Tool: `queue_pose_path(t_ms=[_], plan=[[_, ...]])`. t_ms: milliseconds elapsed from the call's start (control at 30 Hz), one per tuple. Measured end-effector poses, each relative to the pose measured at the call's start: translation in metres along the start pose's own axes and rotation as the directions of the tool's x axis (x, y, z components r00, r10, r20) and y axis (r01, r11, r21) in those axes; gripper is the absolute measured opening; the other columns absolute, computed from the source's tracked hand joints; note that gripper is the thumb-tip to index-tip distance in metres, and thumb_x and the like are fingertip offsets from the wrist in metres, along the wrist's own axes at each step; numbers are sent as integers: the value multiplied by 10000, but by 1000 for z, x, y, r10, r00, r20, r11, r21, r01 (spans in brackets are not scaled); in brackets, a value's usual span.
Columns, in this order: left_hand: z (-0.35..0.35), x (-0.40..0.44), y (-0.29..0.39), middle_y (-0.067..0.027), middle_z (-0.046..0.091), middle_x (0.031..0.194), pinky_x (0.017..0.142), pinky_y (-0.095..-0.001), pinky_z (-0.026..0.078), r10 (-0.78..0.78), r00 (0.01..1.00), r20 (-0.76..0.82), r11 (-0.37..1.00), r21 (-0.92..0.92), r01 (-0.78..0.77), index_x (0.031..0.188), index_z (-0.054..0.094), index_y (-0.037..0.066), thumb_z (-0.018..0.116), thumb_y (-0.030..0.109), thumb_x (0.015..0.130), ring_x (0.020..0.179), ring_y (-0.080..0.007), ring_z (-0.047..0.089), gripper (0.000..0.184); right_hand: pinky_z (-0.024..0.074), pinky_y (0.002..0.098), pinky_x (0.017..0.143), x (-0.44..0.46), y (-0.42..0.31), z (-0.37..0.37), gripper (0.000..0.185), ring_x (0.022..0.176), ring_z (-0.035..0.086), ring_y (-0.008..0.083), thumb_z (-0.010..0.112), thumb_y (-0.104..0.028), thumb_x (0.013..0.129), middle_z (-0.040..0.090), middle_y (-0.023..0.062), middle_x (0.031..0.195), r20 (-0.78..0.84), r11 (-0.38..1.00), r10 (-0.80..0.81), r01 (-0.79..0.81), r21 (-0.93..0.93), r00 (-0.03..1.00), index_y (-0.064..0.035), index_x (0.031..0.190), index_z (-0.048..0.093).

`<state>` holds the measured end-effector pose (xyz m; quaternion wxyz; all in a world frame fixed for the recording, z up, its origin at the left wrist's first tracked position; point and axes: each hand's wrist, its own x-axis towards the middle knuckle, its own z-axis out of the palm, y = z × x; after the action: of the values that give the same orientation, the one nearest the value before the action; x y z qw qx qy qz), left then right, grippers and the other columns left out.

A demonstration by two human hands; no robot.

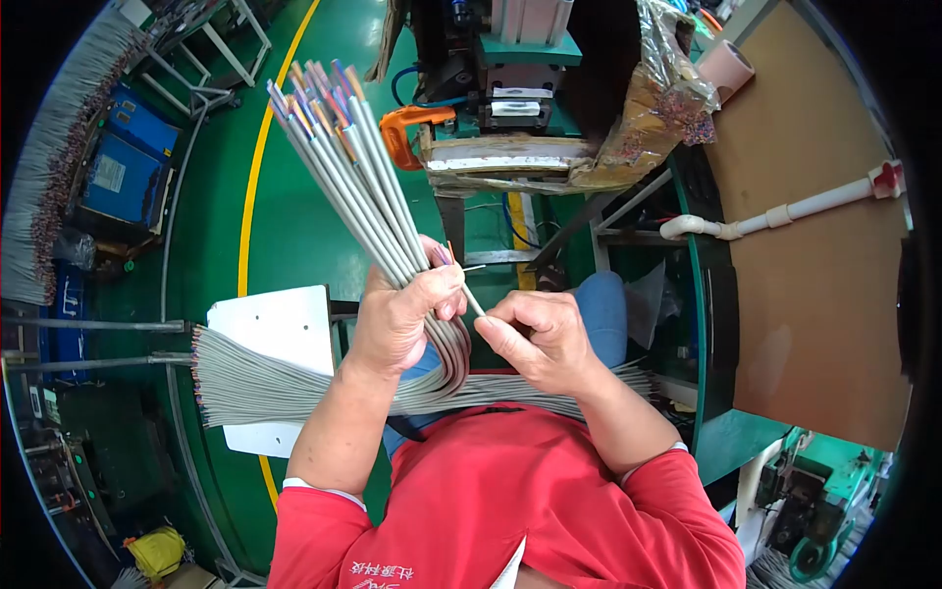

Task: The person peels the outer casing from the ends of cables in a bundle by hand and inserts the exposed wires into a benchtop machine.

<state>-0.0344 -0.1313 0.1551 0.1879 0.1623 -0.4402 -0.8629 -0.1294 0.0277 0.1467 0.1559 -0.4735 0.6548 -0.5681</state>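
Note:
My left hand (410, 312) is wrapped round a thick bundle of grey cables (358, 187), whose stripped ends with coloured wires fan out at the upper left. One cable end (471, 294), with its thin coloured wires spread apart, sticks out beside the left thumb. My right hand (538, 337) pinches that single cable between thumb and forefinger. Below the hands the bundle bends round and joins a long row of grey cables (285, 378) lying across my lap and over a white board (270, 329).
A machine (530, 98) on a bench stands ahead, with an orange clamp-like part (400, 135) at its left. Blue bins (123, 162) and hanging cables (59, 147) are at the left. On the right are a brown panel (805, 118) and a white pipe (814, 205).

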Motion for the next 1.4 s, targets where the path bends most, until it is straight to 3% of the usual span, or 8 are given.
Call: queue_pose_path(t_ms=[67,367,533,633,700,767,900,1400], plan=[[-3,-1,4,-56,597,741,587,-311,489,2,997,72,1000,-31,0,900,594,22,701,70,843,577,-122,540,131,425,280,495,3,-5,-6,138,533,563,150,711,-102,880,617,72,637,32,1000,-7,8,-16,999,-9,794,656],[-8,-1,-3,-44,577,717,578,-305,479,7,1000,-2,997,-82,-7,910,590,27,689,77,818,562,-118,524,144,466,315,514,9,-7,11,140,550,609,211,707,-102,874,628,98,655,-54,999,48,-47,24,997,-9,782,657],[-15,14,16,-12,528,673,567,-302,462,50,995,-85,994,-90,-57,894,578,47,668,118,841,544,-106,491,127,458,299,508,13,-16,5,178,547,599,146,706,-109,882,629,80,642,-17,998,-45,45,-33,999,1,757,642],[-32,18,45,14,468,643,578,-297,445,114,992,-59,974,-190,-124,870,547,69,643,139,863,538,-100,456,119,424,256,512,18,-24,-10,235,546,539,87,670,-139,915,624,40,651,-75,972,216,-207,109,974,6,738,618],[-28,18,50,23,437,632,586,-295,436,140,990,7,955,-266,-133,866,527,81,629,143,874,538,-97,439,120,419,252,515,32,-17,-22,244,546,532,83,661,-151,921,618,37,650,-165,963,249,-226,149,954,2,736,616],[-22,9,48,25,415,628,609,-298,425,234,972,-11,956,-181,-232,887,493,97,616,143,882,549,-102,426,132,409,244,521,50,-4,-32,263,546,519,75,645,-175,932,606,31,650,-264,931,322,-253,264,909,-5,734,613],[-21,-4,30,17,438,639,626,-309,427,218,974,64,966,-153,-207,918,482,101,636,152,884,567,-108,448,166,389,241,520,71,32,-42,267,550,508,79,657,-210,930,591,29,648,-296,834,460,-293,468,837,-12,754,624],[-27,-17,23,2,486,654,697,-346,447,238,956,175,960,-192,-204,897,486,110,701,173,850,616,-144,505,229,409,243,550,114,51,-38,275,579,518,77,681,-240,915,618,32,704,-318,796,485,-261,546,815,-8,773,643]])
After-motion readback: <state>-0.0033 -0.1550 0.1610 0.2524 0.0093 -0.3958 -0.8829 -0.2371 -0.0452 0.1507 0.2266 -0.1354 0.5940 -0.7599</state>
